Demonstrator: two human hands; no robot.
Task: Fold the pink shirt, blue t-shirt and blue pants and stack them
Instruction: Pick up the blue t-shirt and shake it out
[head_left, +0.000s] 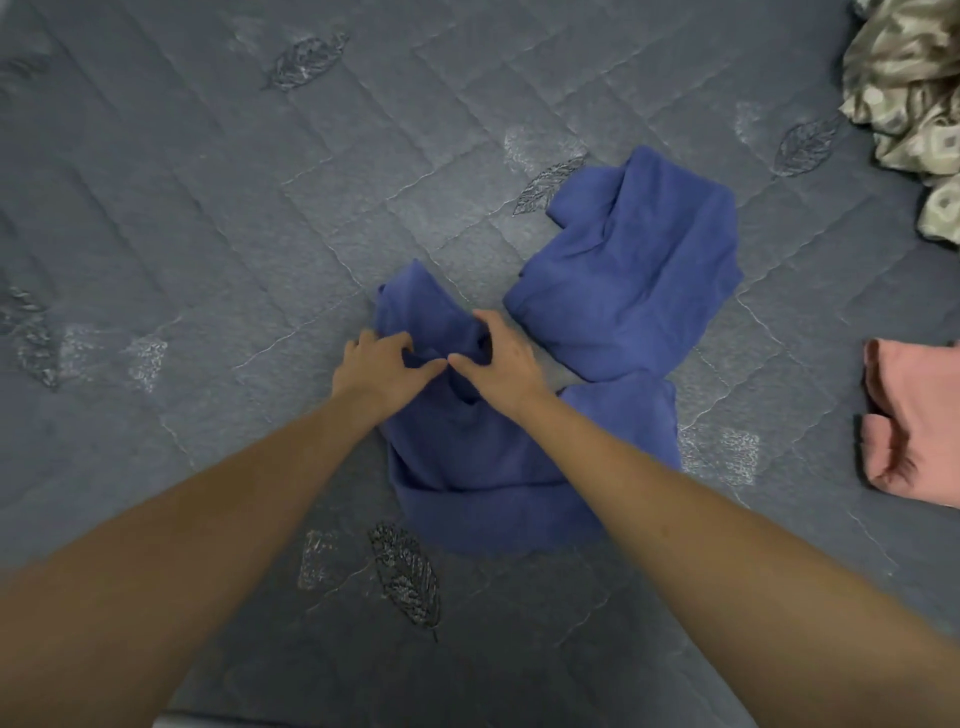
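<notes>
A crumpled blue garment (467, 457) lies on the grey quilted bed in front of me; I cannot tell whether it is the t-shirt or the pants. My left hand (376, 364) and my right hand (501, 358) sit side by side at its far end, fingers curled into a raised fold of the cloth. A second blue piece (634, 270) spreads up and to the right of my hands and touches the first near its right corner. The pink shirt (914, 421) lies folded at the right edge of the view, partly cut off.
The grey quilted bedcover (208, 234) with leaf stitching fills the view. A rumpled beige patterned cloth (909, 98) is bunched in the top right corner. The bed's near edge shows at the bottom left.
</notes>
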